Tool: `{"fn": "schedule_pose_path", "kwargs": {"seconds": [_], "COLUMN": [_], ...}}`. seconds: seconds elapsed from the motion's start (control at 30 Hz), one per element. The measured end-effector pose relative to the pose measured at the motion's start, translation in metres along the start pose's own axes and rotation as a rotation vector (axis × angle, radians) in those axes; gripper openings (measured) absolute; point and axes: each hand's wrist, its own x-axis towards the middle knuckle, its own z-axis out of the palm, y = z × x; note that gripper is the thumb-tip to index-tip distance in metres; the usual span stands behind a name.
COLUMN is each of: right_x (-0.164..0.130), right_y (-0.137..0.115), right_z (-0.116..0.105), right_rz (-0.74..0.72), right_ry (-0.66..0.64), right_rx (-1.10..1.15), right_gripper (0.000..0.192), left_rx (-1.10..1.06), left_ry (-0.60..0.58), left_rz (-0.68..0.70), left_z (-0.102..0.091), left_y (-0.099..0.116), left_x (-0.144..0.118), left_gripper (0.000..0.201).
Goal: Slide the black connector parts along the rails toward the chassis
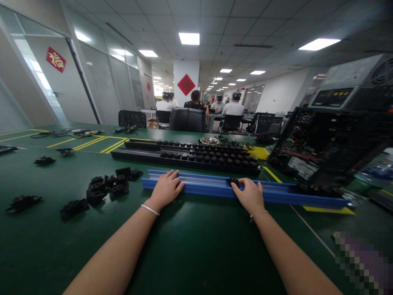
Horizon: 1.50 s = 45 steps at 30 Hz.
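1. Spreading across the whole foreground, the dark green matted surface carries everything here; it looks slightly grippy, so a long piece would likely drag across it, not glide.
2. An open black computer case stands at the right, with a grey box-shaped unit on top, well apart from both hands.
3. Two long black plastic rails filled with small black parts lie just behind the blue one, parallel to it.
4. The long blue plastic channel rail lies flat across the middle of the surface, near the person. I judge it light and fairly stiff, though long enough to sag or twist if lifted by one end; holding it at two spread points, as the hands sit now, suits it best. Its smooth walls may be slippery.
5. The left hand rests palm down on the rail's left end, fingers stretched flat, gripping nothing.
6. The right hand lies on the rail further right, fingers curled loosely, fingertips touching a part.
7. A loose cluster of black plastic clips sits left of the rail.
8. The small black knob-like part sits in the channel: light, hard, easily pinched by its sides.
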Motion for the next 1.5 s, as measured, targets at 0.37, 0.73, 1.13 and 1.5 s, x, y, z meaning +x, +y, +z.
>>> {"fn": "schedule_pose_path", "kwargs": {"seconds": [0.37,0.73,1.13,1.5], "right_x": [-0.002,-0.003,-0.006,-0.009], "right_y": [-0.003,-0.007,-0.012,-0.021], "right_z": [0.003,0.003,0.004,0.002], "right_rz": [-0.060,-0.138,-0.221,-0.234], "right_ry": [0.012,-0.052,-0.083,-0.144], "right_rx": [-0.043,-0.092,-0.078,-0.110], "right_gripper": [0.034,0.036,0.035,0.038], "left_rx": [0.001,-0.006,0.000,0.003], "left_ry": [0.002,-0.002,-0.007,-0.013], "left_rz": [-0.003,-0.005,-0.002,-0.006], "left_z": [0.000,0.001,0.000,0.000], "left_y": [0.000,0.000,0.000,0.000], "left_x": [0.000,0.001,0.001,0.000], "left_gripper": [0.039,0.040,0.039,0.040]}}
